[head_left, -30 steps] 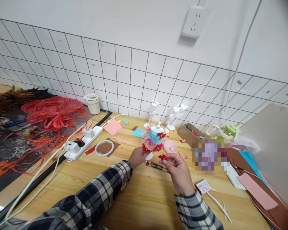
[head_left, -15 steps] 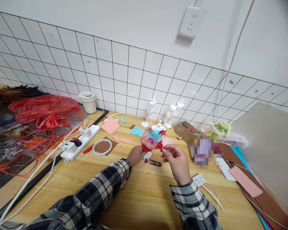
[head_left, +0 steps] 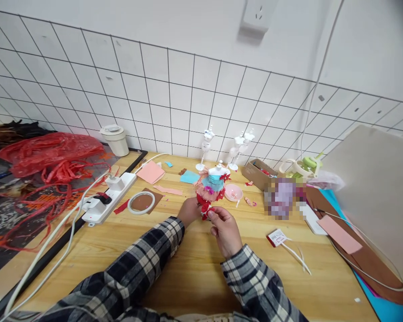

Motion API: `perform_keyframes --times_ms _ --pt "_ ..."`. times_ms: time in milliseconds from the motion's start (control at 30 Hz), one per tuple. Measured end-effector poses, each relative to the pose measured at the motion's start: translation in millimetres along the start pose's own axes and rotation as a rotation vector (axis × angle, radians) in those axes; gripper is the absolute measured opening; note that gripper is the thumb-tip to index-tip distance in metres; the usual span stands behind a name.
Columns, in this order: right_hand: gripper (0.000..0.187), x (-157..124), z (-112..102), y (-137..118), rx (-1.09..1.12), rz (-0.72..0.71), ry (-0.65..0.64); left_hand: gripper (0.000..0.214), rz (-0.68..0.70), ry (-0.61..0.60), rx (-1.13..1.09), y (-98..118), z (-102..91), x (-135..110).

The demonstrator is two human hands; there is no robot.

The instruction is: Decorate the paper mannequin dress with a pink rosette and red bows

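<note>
A small white mannequin doll (head_left: 213, 185) in a blue top and a red and pink frilled skirt stands on the wooden table (head_left: 195, 277). My left hand (head_left: 188, 210) is closed round its lower part from the left. My right hand (head_left: 224, 229) pinches a small red piece (head_left: 205, 209) against the bottom of the skirt. Both sleeves are dark plaid. A pink round dish (head_left: 233, 192) sits just right of the doll.
Two bare white mannequin stands (head_left: 205, 147) stand by the tiled wall. A tape ring (head_left: 141, 202), a white power strip (head_left: 105, 203) with cables, pink and blue paper scraps, a cardboard box (head_left: 258, 175), a white cup (head_left: 113, 140) and red plastic strips (head_left: 50, 156) lie around.
My right hand has moved left and down with the red piece, from beside the doll to the skirt's bottom edge. The view has shifted, and the small scissors are now hidden.
</note>
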State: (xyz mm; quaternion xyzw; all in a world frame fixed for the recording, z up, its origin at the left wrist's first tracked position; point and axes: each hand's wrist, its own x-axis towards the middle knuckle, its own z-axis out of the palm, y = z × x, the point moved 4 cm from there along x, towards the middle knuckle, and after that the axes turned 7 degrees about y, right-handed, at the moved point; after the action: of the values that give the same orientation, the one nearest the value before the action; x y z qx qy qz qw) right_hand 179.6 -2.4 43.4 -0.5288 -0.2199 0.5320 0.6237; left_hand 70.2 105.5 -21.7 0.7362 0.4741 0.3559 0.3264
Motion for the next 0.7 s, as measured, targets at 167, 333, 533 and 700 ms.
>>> perform_keyframes --times_ms 167,333,533,700 --pt "0.046 -7.1 8.3 1.3 0.082 0.024 0.059 0.020 0.029 -0.013 0.086 -0.8 -0.1 0.6" --pt "0.045 -3.8 8.2 -3.9 0.097 0.032 0.060 0.024 0.032 -0.023 0.175 -1.6 0.3 2.7" --pt "0.041 1.3 8.6 -0.1 0.097 0.029 0.081 0.023 0.015 -0.033 0.235 -0.8 -1.4 2.2" --pt "0.013 -27.8 7.7 -18.1 -0.423 -0.344 -0.139 0.028 -0.038 -0.038 0.251 -1.3 1.4 0.2"
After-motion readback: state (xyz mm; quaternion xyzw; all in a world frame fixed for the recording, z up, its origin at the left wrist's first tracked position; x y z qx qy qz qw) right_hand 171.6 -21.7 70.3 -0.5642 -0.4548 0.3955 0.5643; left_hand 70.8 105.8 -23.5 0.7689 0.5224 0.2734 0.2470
